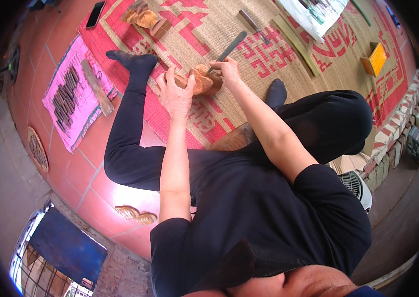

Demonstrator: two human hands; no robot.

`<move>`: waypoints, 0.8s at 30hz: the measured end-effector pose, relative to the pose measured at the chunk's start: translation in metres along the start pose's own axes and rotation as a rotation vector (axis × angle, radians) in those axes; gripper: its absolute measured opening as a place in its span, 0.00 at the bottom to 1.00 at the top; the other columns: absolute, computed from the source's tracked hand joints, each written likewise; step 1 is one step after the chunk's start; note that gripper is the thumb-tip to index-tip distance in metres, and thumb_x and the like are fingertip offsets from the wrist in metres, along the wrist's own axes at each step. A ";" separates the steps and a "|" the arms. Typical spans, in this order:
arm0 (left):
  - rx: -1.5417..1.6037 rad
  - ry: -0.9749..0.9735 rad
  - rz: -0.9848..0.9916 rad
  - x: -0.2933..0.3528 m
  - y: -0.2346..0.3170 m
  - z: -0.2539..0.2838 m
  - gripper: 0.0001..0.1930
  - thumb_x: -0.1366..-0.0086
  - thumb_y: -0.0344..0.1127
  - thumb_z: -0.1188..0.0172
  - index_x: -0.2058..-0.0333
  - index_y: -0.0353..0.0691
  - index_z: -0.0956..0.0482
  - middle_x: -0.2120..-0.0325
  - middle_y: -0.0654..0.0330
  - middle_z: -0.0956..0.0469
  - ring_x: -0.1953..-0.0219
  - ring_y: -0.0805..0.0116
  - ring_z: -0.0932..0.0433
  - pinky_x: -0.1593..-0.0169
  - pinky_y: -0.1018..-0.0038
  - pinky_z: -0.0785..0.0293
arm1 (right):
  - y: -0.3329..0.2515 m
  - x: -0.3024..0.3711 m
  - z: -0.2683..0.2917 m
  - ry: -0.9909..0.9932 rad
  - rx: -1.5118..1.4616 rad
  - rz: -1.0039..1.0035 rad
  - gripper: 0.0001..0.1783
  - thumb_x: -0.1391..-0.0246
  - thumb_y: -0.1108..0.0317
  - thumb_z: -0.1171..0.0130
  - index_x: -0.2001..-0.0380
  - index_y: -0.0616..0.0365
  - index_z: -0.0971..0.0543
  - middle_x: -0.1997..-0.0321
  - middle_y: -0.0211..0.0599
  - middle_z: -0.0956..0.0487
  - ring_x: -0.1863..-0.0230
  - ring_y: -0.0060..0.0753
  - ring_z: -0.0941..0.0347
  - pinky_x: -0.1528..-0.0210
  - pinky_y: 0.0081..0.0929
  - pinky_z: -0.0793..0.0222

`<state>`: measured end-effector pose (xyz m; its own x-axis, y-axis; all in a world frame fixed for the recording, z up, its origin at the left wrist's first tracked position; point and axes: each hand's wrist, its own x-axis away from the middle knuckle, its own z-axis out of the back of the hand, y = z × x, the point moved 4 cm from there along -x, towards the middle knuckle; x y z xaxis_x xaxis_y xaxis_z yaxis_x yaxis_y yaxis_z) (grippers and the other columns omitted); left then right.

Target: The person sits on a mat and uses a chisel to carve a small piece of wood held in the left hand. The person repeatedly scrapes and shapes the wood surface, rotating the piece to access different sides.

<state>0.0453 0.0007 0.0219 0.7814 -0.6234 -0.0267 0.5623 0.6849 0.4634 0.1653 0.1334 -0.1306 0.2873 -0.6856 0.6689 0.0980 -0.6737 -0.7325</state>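
A brown carved wooden figure [204,80] lies on the woven mat in front of me. My left hand [175,96] grips its left end, thumb on one side and fingers spread over the other. In my right hand [227,72] is a slim dark grey file [232,45], pinched near its lower end. The file slants up and away to the right, and its lower tip meets the top of the carving. Part of the carving's underside is hidden.
Another carved figure [145,20] and a phone [95,15] lie at the far left. A pink cloth [78,126] bears several carving tools [66,101] and a wooden mallet [96,88]. Beyond my right hand are a wood-handled tool [250,21], a wooden strip [296,45] and a yellow-orange block [376,59].
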 end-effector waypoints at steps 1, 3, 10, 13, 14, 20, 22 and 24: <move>0.010 0.006 -0.003 -0.001 -0.004 0.000 0.30 0.50 0.49 0.32 0.47 0.51 0.26 0.53 0.54 0.31 0.47 0.52 0.32 0.45 0.58 0.32 | -0.003 0.004 -0.004 -0.037 0.064 -0.009 0.09 0.59 0.74 0.31 0.72 0.62 0.19 0.73 0.34 0.19 0.71 0.25 0.26 0.67 0.24 0.31; 0.022 0.005 0.006 0.000 -0.007 -0.001 0.30 0.50 0.48 0.32 0.47 0.50 0.26 0.53 0.54 0.31 0.47 0.52 0.32 0.45 0.57 0.32 | -0.015 0.016 -0.015 -0.111 0.194 -0.029 0.09 0.58 0.74 0.32 0.70 0.61 0.19 0.70 0.34 0.19 0.68 0.25 0.25 0.63 0.22 0.30; 0.067 0.047 -0.060 0.005 -0.013 -0.001 0.31 0.52 0.44 0.31 0.47 0.50 0.27 0.52 0.54 0.32 0.48 0.51 0.32 0.45 0.56 0.32 | 0.002 0.000 0.004 -0.036 -0.040 -0.028 0.10 0.59 0.73 0.30 0.72 0.60 0.21 0.72 0.33 0.20 0.71 0.25 0.26 0.70 0.24 0.31; 0.127 0.102 -0.128 0.022 -0.028 -0.001 0.33 0.54 0.40 0.30 0.46 0.48 0.29 0.51 0.52 0.34 0.48 0.49 0.33 0.45 0.54 0.34 | 0.004 0.000 0.011 -0.080 -0.018 -0.088 0.09 0.58 0.73 0.31 0.71 0.57 0.22 0.70 0.32 0.19 0.70 0.24 0.25 0.67 0.21 0.31; 0.148 0.121 -0.154 0.029 -0.031 0.001 0.34 0.54 0.39 0.31 0.45 0.47 0.29 0.51 0.51 0.34 0.48 0.49 0.34 0.44 0.54 0.35 | 0.006 -0.001 0.014 -0.081 -0.031 -0.135 0.09 0.58 0.73 0.31 0.71 0.56 0.22 0.70 0.32 0.19 0.69 0.24 0.25 0.66 0.21 0.31; 0.110 0.055 -0.221 0.065 -0.016 0.003 0.39 0.56 0.36 0.31 0.42 0.43 0.33 0.50 0.49 0.37 0.45 0.48 0.38 0.40 0.54 0.40 | 0.014 0.006 0.016 -0.115 -0.183 -0.277 0.11 0.56 0.73 0.32 0.71 0.54 0.25 0.70 0.31 0.18 0.68 0.23 0.24 0.65 0.21 0.30; 0.086 0.055 -0.279 0.069 -0.012 0.002 0.41 0.57 0.36 0.31 0.41 0.44 0.34 0.51 0.49 0.38 0.45 0.49 0.38 0.41 0.53 0.40 | 0.017 0.004 0.014 -0.128 -0.195 -0.267 0.11 0.56 0.73 0.32 0.70 0.54 0.25 0.70 0.30 0.18 0.68 0.23 0.23 0.67 0.22 0.29; 0.098 0.092 -0.262 0.069 -0.013 0.001 0.39 0.58 0.38 0.32 0.42 0.45 0.33 0.52 0.50 0.37 0.47 0.48 0.37 0.42 0.52 0.39 | 0.016 0.001 0.015 -0.132 -0.147 -0.243 0.11 0.55 0.72 0.32 0.71 0.54 0.25 0.70 0.30 0.18 0.71 0.22 0.24 0.68 0.22 0.29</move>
<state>0.0918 -0.0516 0.0150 0.6364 -0.7347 -0.2350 0.7232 0.4624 0.5130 0.1814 0.1264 -0.1435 0.3948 -0.4638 0.7931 0.0431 -0.8529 -0.5202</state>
